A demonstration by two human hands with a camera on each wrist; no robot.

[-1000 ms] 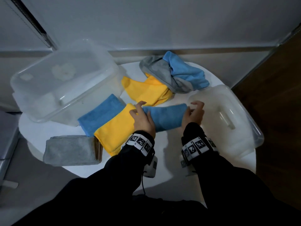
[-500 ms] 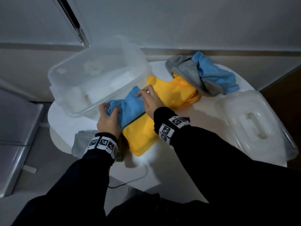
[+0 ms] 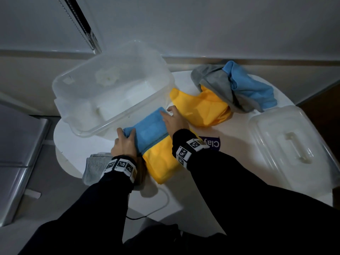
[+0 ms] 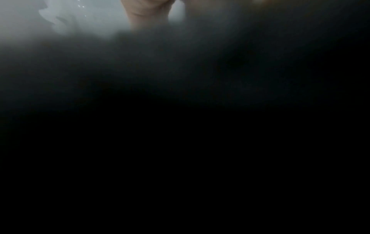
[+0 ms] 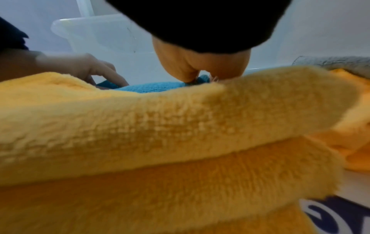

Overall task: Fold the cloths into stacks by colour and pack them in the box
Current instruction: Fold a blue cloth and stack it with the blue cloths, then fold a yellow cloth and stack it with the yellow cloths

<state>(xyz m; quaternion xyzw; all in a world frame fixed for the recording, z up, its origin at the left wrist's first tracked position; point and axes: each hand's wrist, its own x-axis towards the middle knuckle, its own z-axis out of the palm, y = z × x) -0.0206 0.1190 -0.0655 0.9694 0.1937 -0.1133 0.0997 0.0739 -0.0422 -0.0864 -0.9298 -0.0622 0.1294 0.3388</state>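
Observation:
A folded blue cloth [image 3: 147,129] lies on the blue stack against the clear box [image 3: 110,92], overlapping the folded yellow stack [image 3: 161,162]. My left hand [image 3: 125,144] grips its left end between thumb and fingers. My right hand [image 3: 173,119] lies on its right end with fingers straight. In the right wrist view the yellow stack [image 5: 160,126] fills the front, with the blue cloth [image 5: 152,87], my right hand [image 5: 200,63] and my left hand [image 5: 90,68] behind it. The left wrist view is nearly dark; only a finger [image 4: 148,12] shows.
A folded grey stack [image 3: 95,166] sits at the table's near left edge. Loose yellow [image 3: 200,107], grey [image 3: 217,83] and blue [image 3: 248,85] cloths are heaped at the back right. The box lid [image 3: 287,144] lies at the right, beside a purple sticker [image 3: 211,144].
Both hands carried the folded blue cloth from the table's middle leftwards and set it on the blue stack beside the box. The head view swung left with them.

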